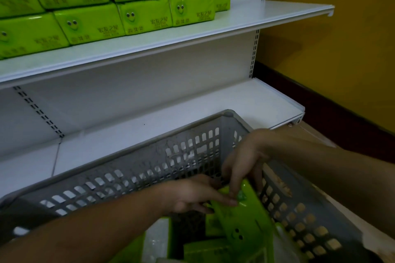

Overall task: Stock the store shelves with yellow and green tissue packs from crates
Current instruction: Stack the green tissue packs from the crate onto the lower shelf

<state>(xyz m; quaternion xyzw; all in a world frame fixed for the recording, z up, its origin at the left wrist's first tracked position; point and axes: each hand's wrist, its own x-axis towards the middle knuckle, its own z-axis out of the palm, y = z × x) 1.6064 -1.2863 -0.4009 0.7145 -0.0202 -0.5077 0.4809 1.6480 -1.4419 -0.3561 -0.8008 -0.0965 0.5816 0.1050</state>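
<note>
Two bare hands reach down into a grey perforated plastic crate that stands in front of the white metal store shelves. The right hand comes in over the crate's right wall, its fingers curled down and pinching the upper end of a bright green plastic-wrapped tissue pack, which sits tilted inside the crate with its top leaning toward the right wall. The left hand comes from the lower left, its fingers stretched out and pressed against the same pack's upper face. More green packs lie lower in the crate, partly hidden by the forearms and the tilted pack, beside some clear plastic wrap.

The crate's tall far wall stands between the hands and the bare lower white shelf. Above it, the upper white shelf carries green tissue packs with smiling faces, stacked in two layers toward the left, while its right end is bare. A yellow wall with a dark skirting band runs to the right of the shelving, and brown cardboard lies beyond the crate's right side.
</note>
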